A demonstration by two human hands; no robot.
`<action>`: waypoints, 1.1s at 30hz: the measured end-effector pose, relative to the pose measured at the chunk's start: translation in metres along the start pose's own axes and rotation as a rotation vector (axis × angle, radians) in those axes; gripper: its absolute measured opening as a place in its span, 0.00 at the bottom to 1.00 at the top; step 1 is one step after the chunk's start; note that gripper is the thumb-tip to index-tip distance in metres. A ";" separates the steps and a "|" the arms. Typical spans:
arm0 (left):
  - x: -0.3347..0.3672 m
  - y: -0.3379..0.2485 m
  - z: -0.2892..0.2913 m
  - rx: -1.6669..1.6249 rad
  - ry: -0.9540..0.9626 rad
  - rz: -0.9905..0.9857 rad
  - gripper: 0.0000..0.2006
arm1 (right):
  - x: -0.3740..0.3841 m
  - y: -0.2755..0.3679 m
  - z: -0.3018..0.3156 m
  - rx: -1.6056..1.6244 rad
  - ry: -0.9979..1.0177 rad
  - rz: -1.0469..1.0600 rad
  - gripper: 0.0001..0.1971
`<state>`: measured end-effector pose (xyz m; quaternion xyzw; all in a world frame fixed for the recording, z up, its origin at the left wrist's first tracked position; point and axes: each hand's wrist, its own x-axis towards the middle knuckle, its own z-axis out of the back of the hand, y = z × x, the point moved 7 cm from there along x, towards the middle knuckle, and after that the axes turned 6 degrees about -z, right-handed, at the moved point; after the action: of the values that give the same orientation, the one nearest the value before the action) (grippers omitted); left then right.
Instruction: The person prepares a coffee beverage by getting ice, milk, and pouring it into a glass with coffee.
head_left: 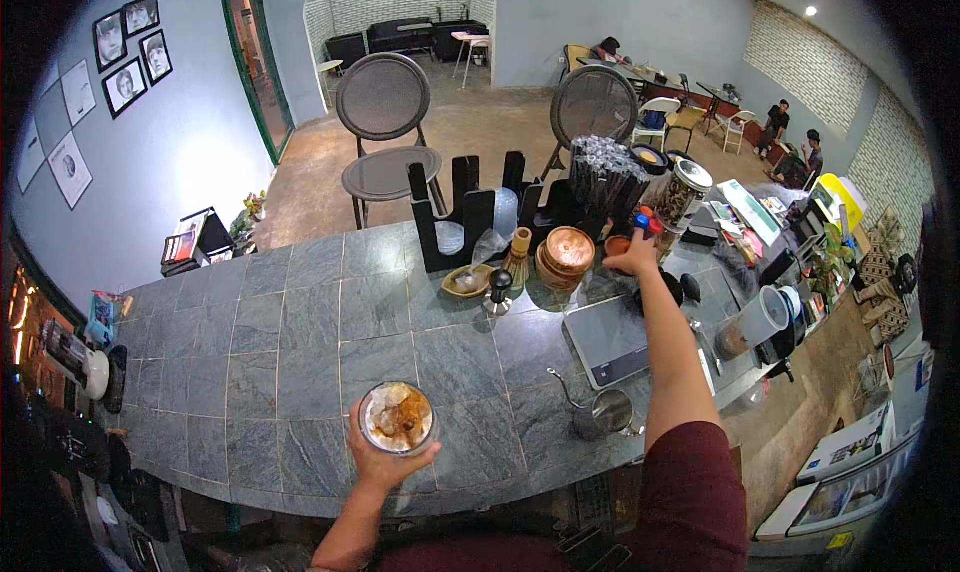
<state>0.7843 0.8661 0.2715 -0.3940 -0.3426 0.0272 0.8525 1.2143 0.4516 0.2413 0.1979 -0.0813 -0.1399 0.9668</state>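
Observation:
My left hand point(385, 464) is wrapped round a clear glass point(397, 419) near the counter's front edge. In it are ice and a pale drink with brown liquid on top. My right hand point(636, 258) is stretched to the back of the counter, at a small terracotta-coloured cup point(618, 243). Blue and red caps point(642, 221) show just beyond it. Its fingertips are partly hidden, so whether it grips anything is unclear. Left of that hand are stacked wooden bowls point(568, 254), a bamboo whisk point(518, 257) and a black-handled tamper point(499, 290).
A black cup holder point(455, 227) lines the back edge. A flat grey device point(608, 337) and a metal pitcher point(604, 413) lie under and beside my right arm. A clear plastic jug point(750, 324) stands to the right. Chairs point(383, 97) stand beyond the tiled counter point(290, 372).

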 end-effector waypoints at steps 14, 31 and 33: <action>0.004 0.023 -0.016 -0.056 0.053 0.078 0.55 | 0.029 -0.021 -0.050 -0.096 0.195 -0.139 0.64; 0.034 0.002 -0.027 -0.043 0.041 0.009 0.46 | 0.010 0.051 -0.022 0.139 0.319 0.193 0.51; 0.036 0.002 -0.026 -0.032 0.038 0.002 0.46 | -0.034 0.087 -0.012 0.194 0.192 0.325 0.55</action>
<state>0.8280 0.8623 0.2783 -0.4085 -0.3263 0.0150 0.8523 1.2052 0.5432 0.2622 0.2869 -0.0328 0.0457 0.9563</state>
